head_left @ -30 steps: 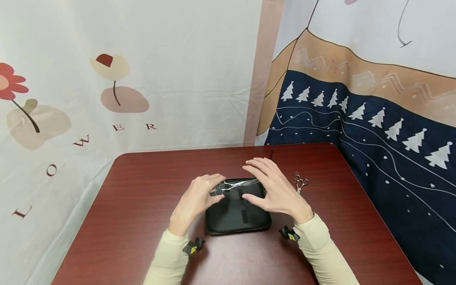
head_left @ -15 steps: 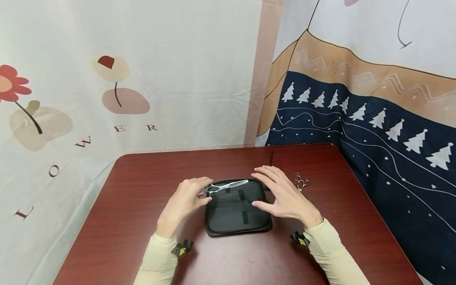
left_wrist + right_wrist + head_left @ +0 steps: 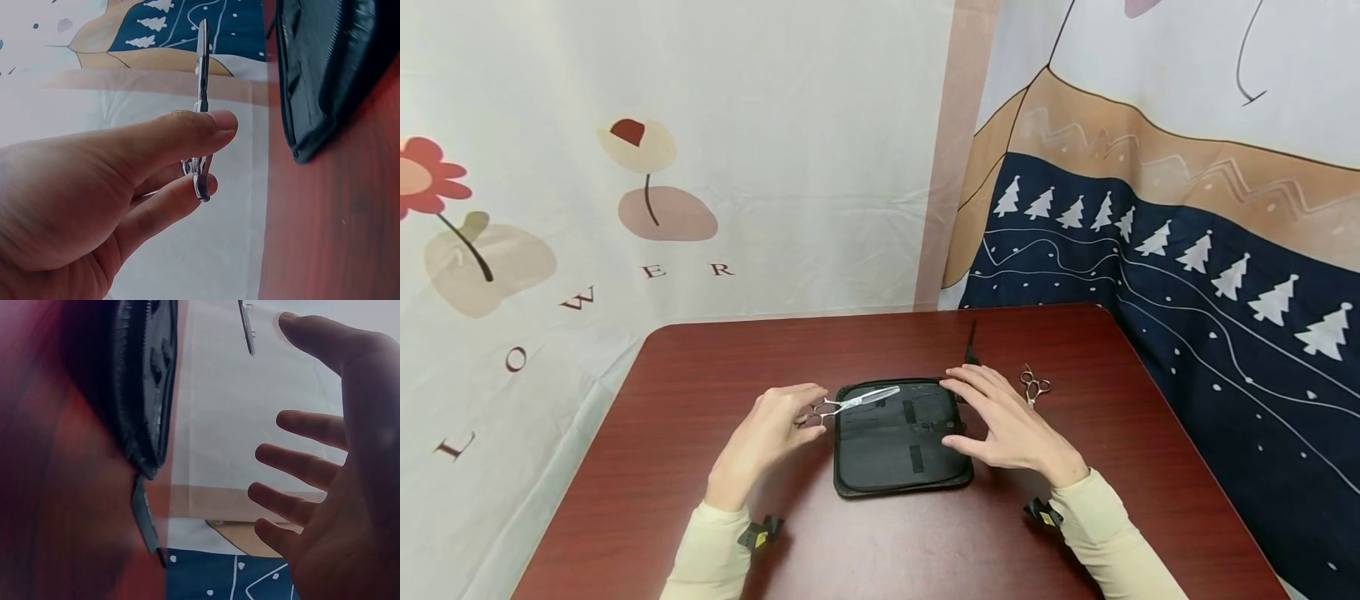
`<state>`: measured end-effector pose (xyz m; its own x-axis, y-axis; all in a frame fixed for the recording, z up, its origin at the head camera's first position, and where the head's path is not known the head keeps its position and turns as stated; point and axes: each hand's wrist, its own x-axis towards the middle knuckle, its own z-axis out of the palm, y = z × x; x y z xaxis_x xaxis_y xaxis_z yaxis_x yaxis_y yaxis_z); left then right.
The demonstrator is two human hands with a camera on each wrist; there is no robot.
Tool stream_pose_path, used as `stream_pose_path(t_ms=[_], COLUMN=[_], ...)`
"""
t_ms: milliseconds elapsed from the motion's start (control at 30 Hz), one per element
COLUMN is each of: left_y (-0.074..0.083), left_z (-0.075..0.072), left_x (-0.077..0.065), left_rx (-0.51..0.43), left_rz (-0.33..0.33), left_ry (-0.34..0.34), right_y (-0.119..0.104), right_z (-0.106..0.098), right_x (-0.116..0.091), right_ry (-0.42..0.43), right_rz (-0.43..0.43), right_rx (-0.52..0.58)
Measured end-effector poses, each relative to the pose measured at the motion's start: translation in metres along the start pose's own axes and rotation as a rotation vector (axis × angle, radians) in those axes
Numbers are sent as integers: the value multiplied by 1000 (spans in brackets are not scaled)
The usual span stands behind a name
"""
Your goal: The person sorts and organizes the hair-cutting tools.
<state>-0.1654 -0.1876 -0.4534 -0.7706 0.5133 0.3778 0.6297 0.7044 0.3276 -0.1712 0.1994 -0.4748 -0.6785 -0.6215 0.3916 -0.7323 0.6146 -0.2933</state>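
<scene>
My left hand [image 3: 767, 437] pinches a pair of silver hair scissors [image 3: 868, 398] by the finger rings. In the left wrist view the thumb lies on one side of the scissors [image 3: 202, 69] and fingers on the other. Their blades point right, above the far left part of a black zip case [image 3: 880, 467]. The case lies open on the table, its dark inside with small straps facing up. Over the case's right edge hovers my right hand [image 3: 1007, 425], fingers spread and holding nothing. The right wrist view shows this hand [image 3: 331, 456] apart from the case [image 3: 140, 394].
A second pair of silver scissors [image 3: 1035, 386] lies on the reddish-brown table [image 3: 722, 358], right of the case. Behind the case's far right corner is a black, thin-tailed object [image 3: 972, 343], perhaps a comb. Printed curtains [image 3: 820, 167] hang behind the table.
The left hand has carried the scissors left and slightly nearer, drawing them away from the right hand. The right hand has shifted right and a little nearer, staying spread. The case stays put.
</scene>
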Motion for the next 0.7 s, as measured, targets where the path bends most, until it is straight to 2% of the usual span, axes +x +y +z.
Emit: stream_pose_path(t_ms=[267, 467, 700], left_y=[-10, -16, -23], left_z=[-1, -3, -4], left_x=[-14, -22, -28], left_rx=[-5, -20, 16], left_rz=[-22, -59, -99], left_ry=[-1, -23, -69], right_y=[2, 3, 2], right_z=[8, 14, 20], right_x=[-7, -11, -15], right_ry=[-26, -80, -114], right_rz=[-5, 16, 7], right_rx=[18, 21, 12])
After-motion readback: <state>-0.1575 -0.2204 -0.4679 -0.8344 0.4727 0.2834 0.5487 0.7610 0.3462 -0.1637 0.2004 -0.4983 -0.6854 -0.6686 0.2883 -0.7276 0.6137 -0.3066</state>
